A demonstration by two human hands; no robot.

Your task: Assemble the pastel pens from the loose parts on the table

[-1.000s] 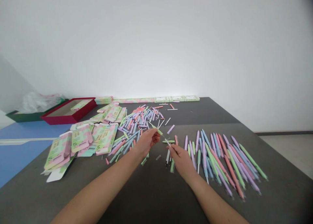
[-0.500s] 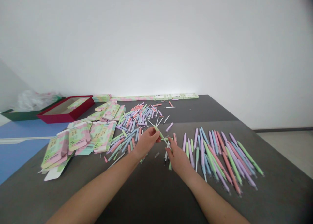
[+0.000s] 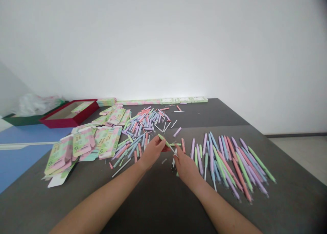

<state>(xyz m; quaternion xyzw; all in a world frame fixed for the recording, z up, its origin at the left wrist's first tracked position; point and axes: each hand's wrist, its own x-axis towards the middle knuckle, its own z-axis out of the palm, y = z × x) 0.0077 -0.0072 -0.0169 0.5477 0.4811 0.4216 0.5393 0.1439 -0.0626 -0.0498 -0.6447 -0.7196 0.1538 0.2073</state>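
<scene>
Between my fingers, my left hand (image 3: 154, 149) pinches a light green pen barrel (image 3: 161, 137) with its tapered end up and to the left. A thin white refill (image 3: 172, 149) runs from the barrel's lower end to my right hand (image 3: 184, 161), whose thumb and finger close on it. Below and beside the right hand lie a few white refills (image 3: 173, 161) with dark tips. Close to the left hand spreads a heap of loose pen parts (image 3: 140, 125) in purple, blue, red and green. Right of my right hand, several pens (image 3: 230, 162) lie in a rough row.
Flat pink-and-green cartons (image 3: 109, 142) are piled on the dark table (image 3: 158, 200) at left. Behind them stand a red box (image 3: 68, 114) and a green tray with a plastic bag (image 3: 38, 104). More cartons (image 3: 184, 100) line the wall.
The green barrel has shifted slightly left and down, with the refill showing between both hands. The right hand has moved little; the things on the table look the same.
</scene>
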